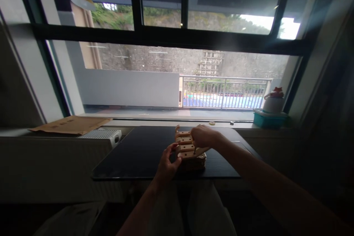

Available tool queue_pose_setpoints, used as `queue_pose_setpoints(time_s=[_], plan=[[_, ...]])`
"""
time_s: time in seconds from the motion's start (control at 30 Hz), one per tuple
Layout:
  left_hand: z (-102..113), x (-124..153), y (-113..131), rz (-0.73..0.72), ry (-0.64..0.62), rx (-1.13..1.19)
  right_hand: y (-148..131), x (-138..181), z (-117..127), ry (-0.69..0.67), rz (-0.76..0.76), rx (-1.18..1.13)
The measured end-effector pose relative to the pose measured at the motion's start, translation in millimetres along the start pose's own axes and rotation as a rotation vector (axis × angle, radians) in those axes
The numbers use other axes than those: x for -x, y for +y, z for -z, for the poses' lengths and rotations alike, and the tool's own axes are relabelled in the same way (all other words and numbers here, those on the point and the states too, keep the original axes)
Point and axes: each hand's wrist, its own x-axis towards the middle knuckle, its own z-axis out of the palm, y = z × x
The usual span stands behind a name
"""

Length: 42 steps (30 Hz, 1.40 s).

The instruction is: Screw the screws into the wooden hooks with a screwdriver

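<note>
A light wooden slatted frame (186, 147) with several cross slats and dark holes rests on a brown block (195, 163) near the front of the dark table. My left hand (168, 162) grips the frame's left edge, with the thumb at its near corner and the fingers along the side. Over the frame's right part, my right hand (206, 136) is closed around what looks like a screwdriver (194, 150). Its thin shaft points down at the nearest slat, while the handle is hidden in the fist. Whether the tip sits in a hole I cannot tell.
The dark table (132, 155) stands against a window sill. Left of it are a brown paper envelope (72, 124) and a white heater (106, 135). A teal box (269, 118) with a white container on top sits at right. A small ring-shaped roll (212, 123) lies on the sill.
</note>
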Motion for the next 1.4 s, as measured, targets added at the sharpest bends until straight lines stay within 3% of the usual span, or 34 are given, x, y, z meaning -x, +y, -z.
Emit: queue_pose_setpoints(time_s=[0.1, 0.27, 0.5, 0.77, 0.93, 1.13, 1.4], plan=[[4, -4, 18, -0.096, -0.008, -0.15, 2, 0, -2, -0.042, -0.023, -0.011], [4, -26, 48, -0.227, -0.225, -0.357, 3, -2, -7, -0.037, -0.032, -0.037], [-2, -42, 54, -0.238, -0.442, -0.541, 14, -10, 6, -0.121, -0.003, -0.092], [-2, -42, 58, -0.173, -0.477, -0.593, 15, -12, 2, -0.067, 0.033, -0.123], [-2, -40, 63, -0.153, -0.488, -0.598, 15, -10, -4, -0.097, -0.001, -0.135], [-3, -41, 59, -0.127, -0.494, -0.632, 24, -10, 6, -0.136, -0.03, -0.174], [-7, -42, 57, -0.114, -0.503, -0.688, 24, -4, -2, -0.043, -0.009, -0.169]])
